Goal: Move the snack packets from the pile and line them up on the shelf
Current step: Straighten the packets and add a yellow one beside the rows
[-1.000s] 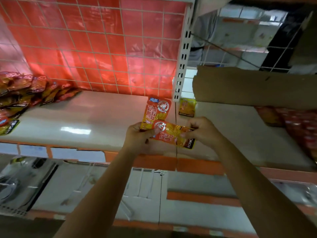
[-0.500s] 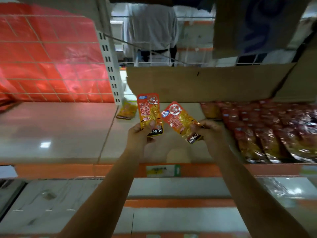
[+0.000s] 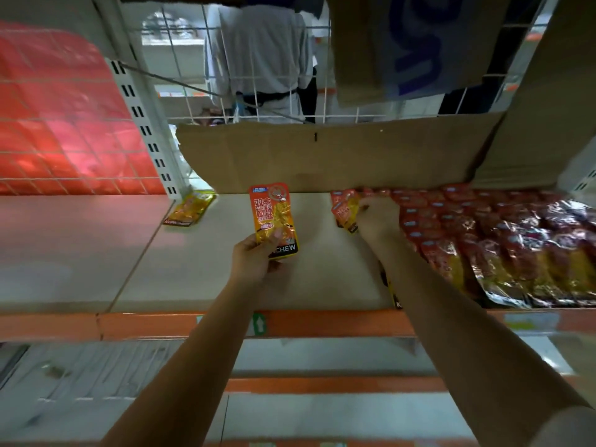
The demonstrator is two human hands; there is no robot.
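We hold one snack packet (image 3: 274,221) upright in our left hand (image 3: 254,256), above the pale shelf (image 3: 200,269); the grip there is a pinch, thumb across the packet's lower front and fingers curled behind it; the black band at its foot reads "CHEW". Our right hand (image 3: 377,217) reaches further back and to the right, its grip closed on a second packet (image 3: 345,209) held tilted at the left end of the lined-up packets (image 3: 483,240); those rows of red and gold packets lie flat and overlapping, filling the right part of the shelf as far as its orange front edge (image 3: 322,324). A lone packet (image 3: 190,209) lies flat at the back left, beside the slotted white upright (image 3: 142,124); a cardboard sheet (image 3: 322,159) stands along the back of the shelf; behind the wire grid we see a person in a grey shirt (image 3: 264,59).
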